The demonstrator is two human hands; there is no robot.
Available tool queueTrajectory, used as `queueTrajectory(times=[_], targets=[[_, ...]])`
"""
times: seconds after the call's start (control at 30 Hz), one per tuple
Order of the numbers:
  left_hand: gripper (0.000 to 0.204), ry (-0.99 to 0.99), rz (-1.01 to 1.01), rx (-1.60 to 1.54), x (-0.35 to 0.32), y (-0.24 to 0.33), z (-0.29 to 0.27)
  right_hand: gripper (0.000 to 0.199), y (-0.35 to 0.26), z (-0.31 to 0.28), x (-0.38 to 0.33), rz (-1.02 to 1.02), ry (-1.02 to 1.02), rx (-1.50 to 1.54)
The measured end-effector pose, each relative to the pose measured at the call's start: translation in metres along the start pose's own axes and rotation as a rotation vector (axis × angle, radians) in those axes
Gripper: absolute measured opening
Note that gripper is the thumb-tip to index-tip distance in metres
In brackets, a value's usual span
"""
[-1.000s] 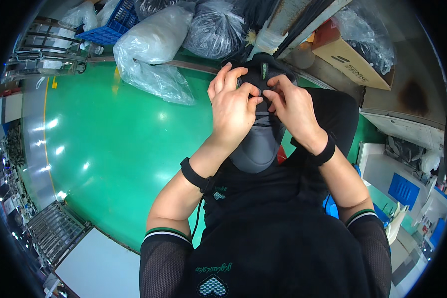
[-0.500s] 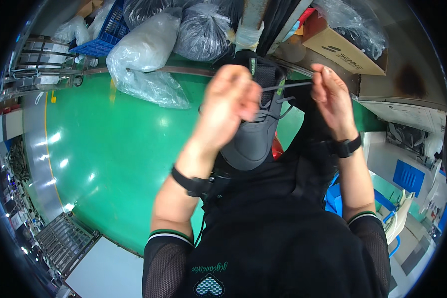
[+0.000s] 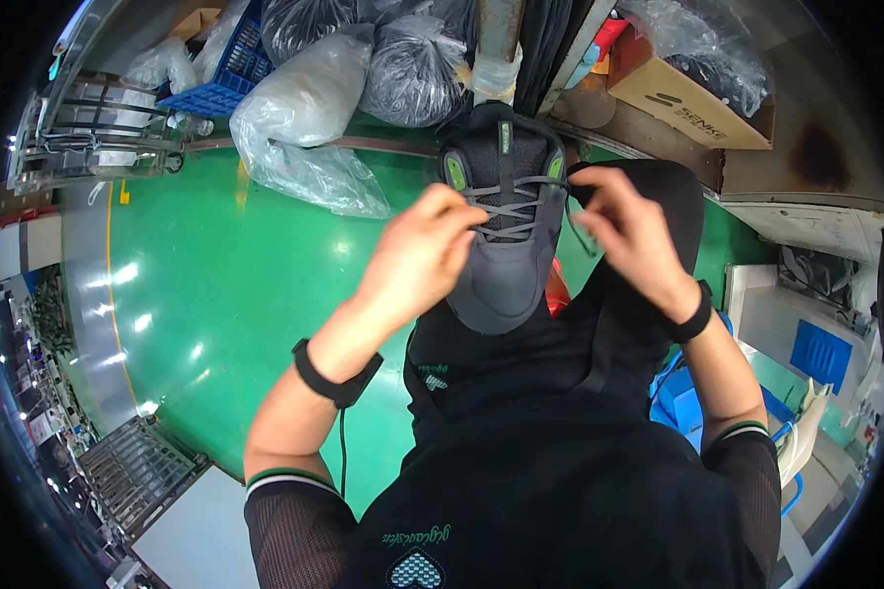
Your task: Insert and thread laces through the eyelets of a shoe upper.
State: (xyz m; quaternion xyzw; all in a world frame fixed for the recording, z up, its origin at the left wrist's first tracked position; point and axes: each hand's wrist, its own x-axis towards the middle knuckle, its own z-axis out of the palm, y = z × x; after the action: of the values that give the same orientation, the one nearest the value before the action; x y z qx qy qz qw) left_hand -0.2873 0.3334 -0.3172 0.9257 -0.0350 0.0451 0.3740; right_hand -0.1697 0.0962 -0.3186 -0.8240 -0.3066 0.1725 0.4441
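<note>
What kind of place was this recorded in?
Probably a shoe factory or workshop floor: a glossy green floor, bulging plastic bags of stock by a blue crate, a cardboard box, and both hands lacing a grey shoe.

A dark grey shoe with a black mesh tongue and green eyelet tabs sits centre, toe pointing near, heel far. Its grey laces cross the front, one end trailing right.
</note>
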Motion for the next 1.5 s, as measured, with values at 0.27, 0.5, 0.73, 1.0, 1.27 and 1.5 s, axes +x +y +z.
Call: queueTrajectory(times=[0.27, 0.5, 0.73, 1.0, 1.27, 1.5], targets=[[0.018, -0.069, 0.254, 0.394, 0.024, -0.006, 0.018, 0.01, 0.0, 0.032, 0.026, -0.234, -0.078, -0.559], [0.027, 0.227, 0.425, 0.414, -0.031, -0.056, 0.054, 0.011, -0.003, -0.002, 0.035, 0.242, -0.485, 0.091], [0.034, 0.23, 0.172, 0.018, -0.035, -0.058, 0.046, 0.012, 0.022, 0.017, 0.002, -0.211, -0.104, -0.286], [0.038, 0.332, -0.564, -0.748, -0.024, -0.064, -0.068, 0.014, 0.047, 0.055, 0.009, -0.309, 0.379, -0.166], [0.034, 1.129, -0.366, -0.931, -0.121, -0.218, -0.216, 0.012, 0.052, 0.079, 0.009, -0.371, 0.362, -0.121], [0.03, 0.161, 0.068, 0.199, -0.005, 0.005, -0.003, 0.034, 0.044, 0.054, -0.008, 0.144, 0.217, 0.548]])
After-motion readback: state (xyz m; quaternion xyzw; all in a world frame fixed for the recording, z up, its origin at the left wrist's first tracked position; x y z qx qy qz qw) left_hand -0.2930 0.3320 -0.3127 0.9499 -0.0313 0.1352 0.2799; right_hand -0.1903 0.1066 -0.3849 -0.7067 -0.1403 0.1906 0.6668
